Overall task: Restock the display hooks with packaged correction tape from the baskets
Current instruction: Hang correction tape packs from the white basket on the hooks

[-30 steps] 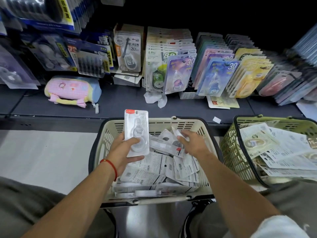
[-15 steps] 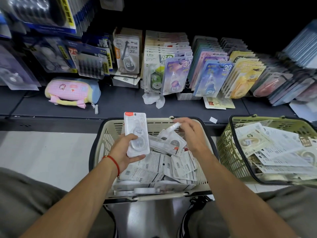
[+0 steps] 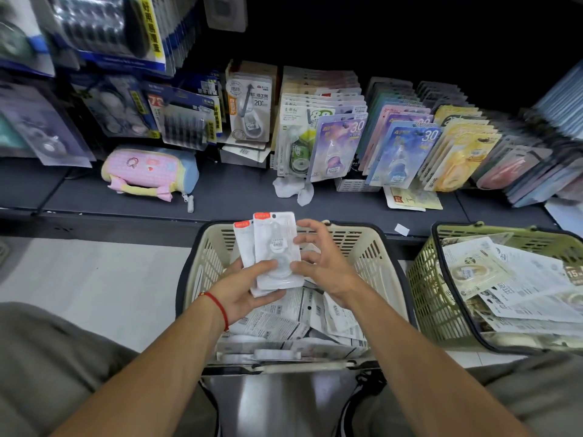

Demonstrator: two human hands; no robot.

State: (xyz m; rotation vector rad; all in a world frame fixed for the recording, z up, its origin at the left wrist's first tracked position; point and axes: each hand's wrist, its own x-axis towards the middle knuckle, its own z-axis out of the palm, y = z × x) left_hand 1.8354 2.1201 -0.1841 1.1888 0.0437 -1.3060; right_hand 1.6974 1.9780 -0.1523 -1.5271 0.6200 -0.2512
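Note:
My left hand (image 3: 249, 291), a red cord at its wrist, grips two clear correction tape packs (image 3: 273, 247) with red top labels, held upright and overlapped above the beige basket (image 3: 377, 260). My right hand (image 3: 325, 263) touches the front pack's right edge with thumb and fingertips spread. More white packs (image 3: 303, 320) lie loose in the beige basket below. The display hooks are hidden behind rows of hanging carded correction tape (image 3: 340, 146) over the dark shelf.
A green basket (image 3: 429, 298) at right holds more packs face down. On the dark shelf (image 3: 239, 190) lie a pink pencil pouch (image 3: 148, 170), crumpled white paper (image 3: 293, 189) and loose cards. Pale floor lies at left; my knees flank the baskets.
My right hand lifted a second pack out of the beige basket and laid it against the one in my left hand. The left hand now holds two packs.

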